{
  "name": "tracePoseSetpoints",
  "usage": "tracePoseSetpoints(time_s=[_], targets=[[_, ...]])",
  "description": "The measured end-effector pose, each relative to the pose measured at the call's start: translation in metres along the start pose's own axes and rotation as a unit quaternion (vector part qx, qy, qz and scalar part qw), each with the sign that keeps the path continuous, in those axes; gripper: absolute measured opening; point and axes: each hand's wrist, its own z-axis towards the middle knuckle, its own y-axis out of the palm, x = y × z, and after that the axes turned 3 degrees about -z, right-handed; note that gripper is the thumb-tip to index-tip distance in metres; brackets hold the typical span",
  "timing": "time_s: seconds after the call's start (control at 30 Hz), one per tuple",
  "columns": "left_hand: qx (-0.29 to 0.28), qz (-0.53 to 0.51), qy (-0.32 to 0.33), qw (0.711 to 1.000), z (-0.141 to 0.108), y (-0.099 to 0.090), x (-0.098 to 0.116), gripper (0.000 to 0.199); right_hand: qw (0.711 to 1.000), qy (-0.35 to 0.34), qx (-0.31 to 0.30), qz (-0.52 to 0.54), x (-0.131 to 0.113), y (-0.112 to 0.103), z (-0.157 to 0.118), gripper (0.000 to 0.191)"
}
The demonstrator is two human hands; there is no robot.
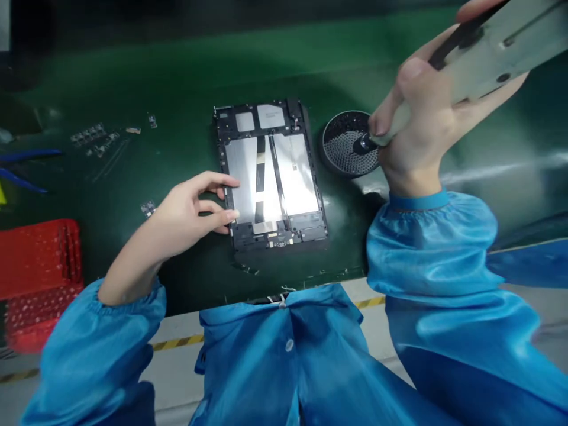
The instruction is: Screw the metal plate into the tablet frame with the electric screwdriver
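An opened tablet-like device (293, 171) lies on the green mat, its silver panels, black frame and dark ribbon cables facing up. My left hand (195, 204) grips its left edge, fingertips resting on the frame and the silver panel. On the right, my right hand (421, 106) is wrapped round a pale power screwdriver (510, 53). The tool's dark tip is over a round black dish (332, 160) with a textured, studded inside; whether it touches the inside cannot be made out.
Small electronic parts (95, 139) lie at the left, with another small part (148, 208) near my left wrist. Blue-handled pliers (26, 155) and red bubble-wrap bags (39, 254) are at the far left. The mat's front edge (266, 299) runs before my body.
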Motion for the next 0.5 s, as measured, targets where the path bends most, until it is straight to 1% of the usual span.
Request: tracePoseSetpoints(time_s=[0.23,0.4,0.5], targets=[[0.025,-0.035,0.018,0.999,-0.004,0.002,-0.010,0.055,1.000,0.019,0.012,-0.011,-0.014,0.005,-0.006,0.057],[0.033,-0.033,0.029,0.998,-0.005,0.004,-0.011,0.051,0.997,0.051,0.052,-0.015,-0.011,0.005,-0.008,0.065],[0.038,-0.024,0.028,0.999,-0.006,0.005,-0.011,0.048,0.995,0.056,0.073,-0.029,-0.009,0.007,-0.007,0.066]])
